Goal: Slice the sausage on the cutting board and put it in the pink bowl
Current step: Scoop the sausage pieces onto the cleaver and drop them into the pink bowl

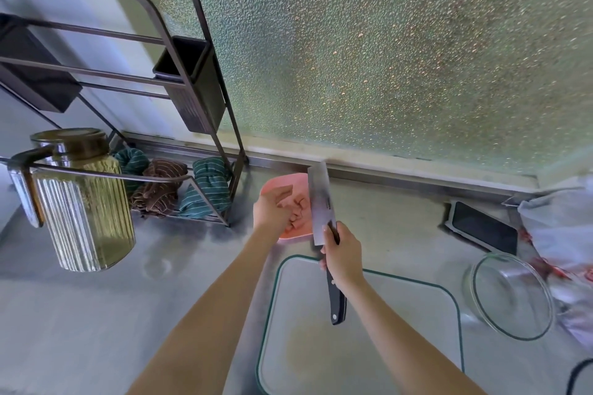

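Observation:
The pink bowl (282, 184) stands on the counter beyond the cutting board (385, 314), with sausage slices (300, 207) lying inside it. My left hand (272, 207) hovers over the bowl, fingers loosely apart, palm toward the knife, holding nothing I can see. My right hand (341, 255) grips the knife (321, 199) by its black handle. The broad blade stands upright over the bowl's right edge. The white cutting board with a green rim shows no sausage on it.
A glass bowl (510, 295) sits right of the board, beside a plastic bag (564, 234) and a dark phone-like slab (483, 228). At left stand a ribbed glass jar (86, 202) and a metal rack (192, 99) with folded cloths (205, 186).

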